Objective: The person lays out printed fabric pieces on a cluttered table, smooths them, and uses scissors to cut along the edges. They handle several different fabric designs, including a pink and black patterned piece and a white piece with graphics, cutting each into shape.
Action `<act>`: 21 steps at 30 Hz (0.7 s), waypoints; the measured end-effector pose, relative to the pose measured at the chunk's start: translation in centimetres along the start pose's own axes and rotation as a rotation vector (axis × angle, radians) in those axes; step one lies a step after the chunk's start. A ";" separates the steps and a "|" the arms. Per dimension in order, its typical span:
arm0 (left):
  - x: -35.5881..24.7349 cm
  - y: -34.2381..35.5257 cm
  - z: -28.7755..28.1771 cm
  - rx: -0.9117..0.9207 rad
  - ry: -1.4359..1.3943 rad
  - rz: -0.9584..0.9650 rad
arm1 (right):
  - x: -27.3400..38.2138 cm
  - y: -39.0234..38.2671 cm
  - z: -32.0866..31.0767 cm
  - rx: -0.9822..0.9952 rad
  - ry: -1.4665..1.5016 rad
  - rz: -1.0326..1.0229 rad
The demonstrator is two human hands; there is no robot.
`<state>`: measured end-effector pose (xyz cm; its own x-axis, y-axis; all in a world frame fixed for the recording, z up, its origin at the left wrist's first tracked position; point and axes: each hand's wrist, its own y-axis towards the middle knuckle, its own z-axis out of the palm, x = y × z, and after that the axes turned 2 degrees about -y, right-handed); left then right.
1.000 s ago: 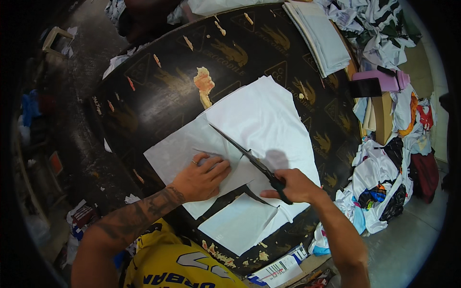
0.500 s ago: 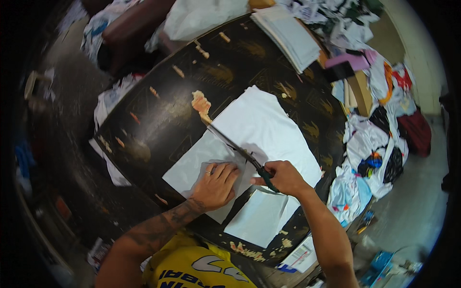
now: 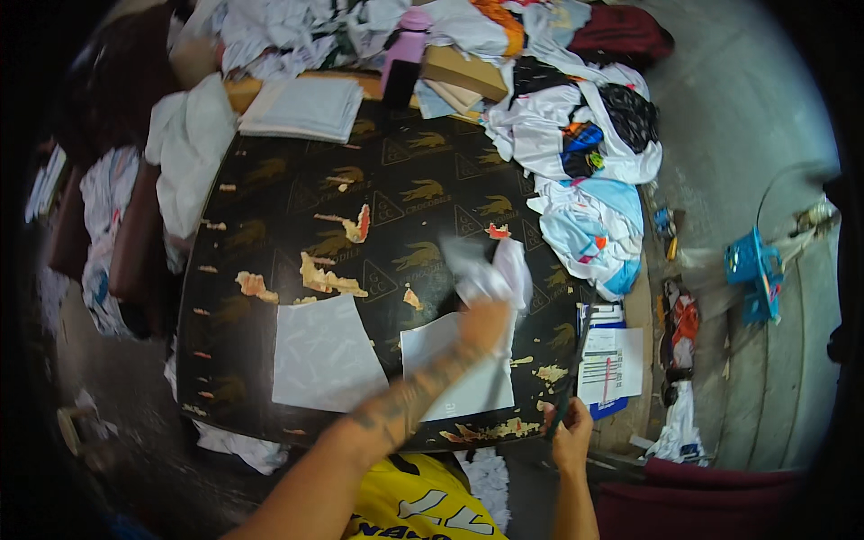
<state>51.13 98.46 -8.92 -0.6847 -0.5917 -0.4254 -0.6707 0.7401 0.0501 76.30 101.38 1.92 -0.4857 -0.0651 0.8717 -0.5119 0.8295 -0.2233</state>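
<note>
My left hand (image 3: 486,326), blurred by motion, grips a bunched white cloth (image 3: 490,279) over the middle right of the dark table; its fingers are partly hidden by the cloth. Beneath that forearm lies a pale flat sheet (image 3: 441,360), part of it covered by the arm. A second pale grey sheet (image 3: 324,351) rests flat to the left of the arm. Near the table's right front corner, my right hand (image 3: 569,430) holds scissors (image 3: 576,369) by their dark handles, blades pointing away from me.
Folded pale cloths (image 3: 301,110) are stacked at the table's back left. A pink bottle (image 3: 407,54) and a cardboard box (image 3: 465,72) stand at the back edge. Piled fabric (image 3: 589,225) borders the right side, with printed papers (image 3: 612,364) nearer me.
The view has turned to the right. My right hand has drawn the scissors off the white cloth toward the right edge. My left hand has left the grey sheet and lifted the cloth, now crumpled.
</note>
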 end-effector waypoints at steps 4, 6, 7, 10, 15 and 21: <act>-6.0 -15.1 -0.1 0.328 -0.842 0.965 | -4.4 -0.1 -3.9 -0.099 -0.299 -0.058; -1.7 -19.2 -0.2 0.434 -0.698 0.619 | -7.1 0.2 -5.2 -0.066 -0.456 -0.074; 1.2 -20.0 -0.3 0.432 -0.540 0.374 | -8.5 0.4 -5.5 -0.061 -0.457 -0.072; 4.8 -20.2 0.9 0.148 -0.202 0.344 | -12.5 1.5 -6.5 -0.012 -0.709 -0.009; 5.2 -13.4 1.9 0.158 -0.336 -0.077 | -16.2 4.1 -6.8 -0.077 -0.831 0.014; 17.7 -11.0 -1.7 -0.258 -0.209 -0.035 | -15.8 5.3 -7.7 -0.131 -0.817 -0.154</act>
<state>45.90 79.32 -15.47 -0.6043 -0.5171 -0.6062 -0.7614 0.5990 0.2480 86.67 111.09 -9.70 -0.8030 -0.5220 0.2876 -0.5526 0.8328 -0.0315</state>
